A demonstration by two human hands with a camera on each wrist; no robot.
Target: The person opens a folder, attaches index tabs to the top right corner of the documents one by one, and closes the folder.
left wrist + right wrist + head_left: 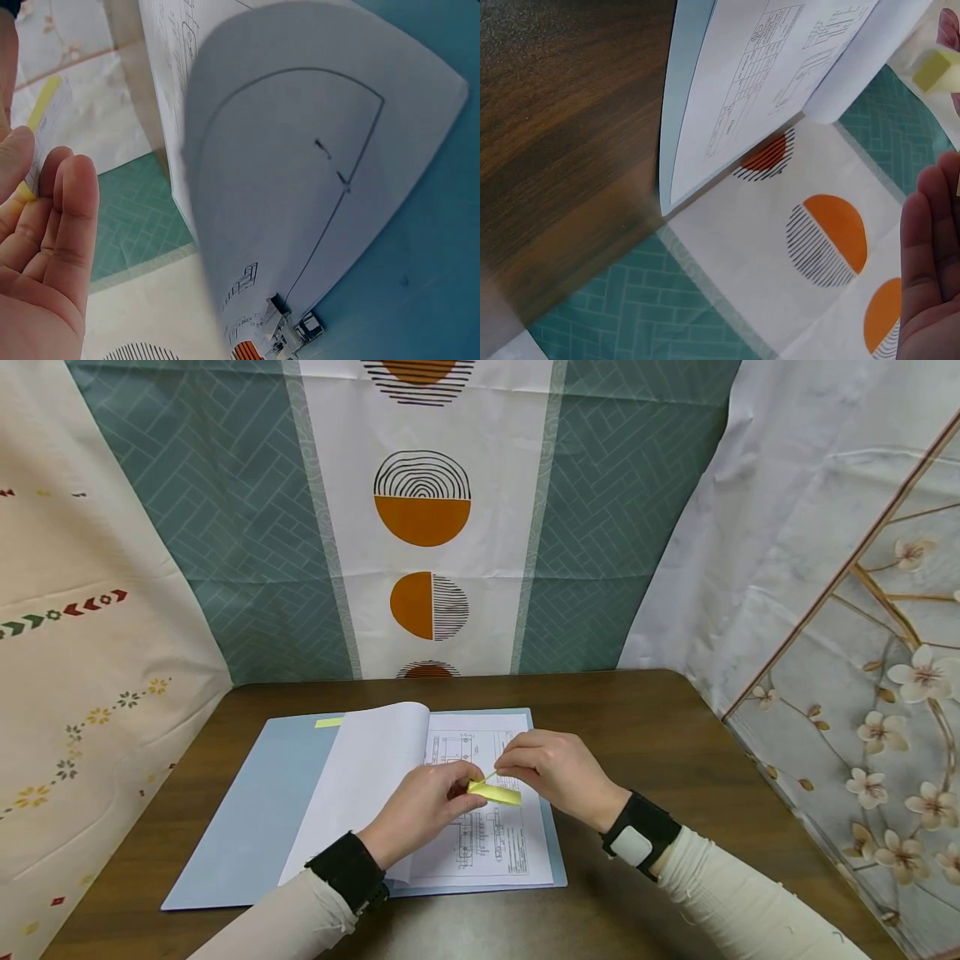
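Note:
Between the thumb and fingers of my left hand (426, 802) is a narrow pad of yellow sticky notes (501, 794), held above the open folder's pages. My right hand (558, 770) pinches the end of a thin yellow strip (487, 777) that rises from the pad. The left wrist view also shows the yellow pad (43, 105) at the left edge, partly behind the fingers. Below both hands lies a printed drawing sheet (517, 860) in the light blue folder (225, 843). The turned white pages (360, 785) curve up on the left side.
A yellow sticky tab (328, 722) shows at the folder's upper left. Metal binder hardware (296, 330) holds the pages near the fold. The brown wooden table (622, 718) has patterned cloths (637, 527) hanging behind it and at both sides.

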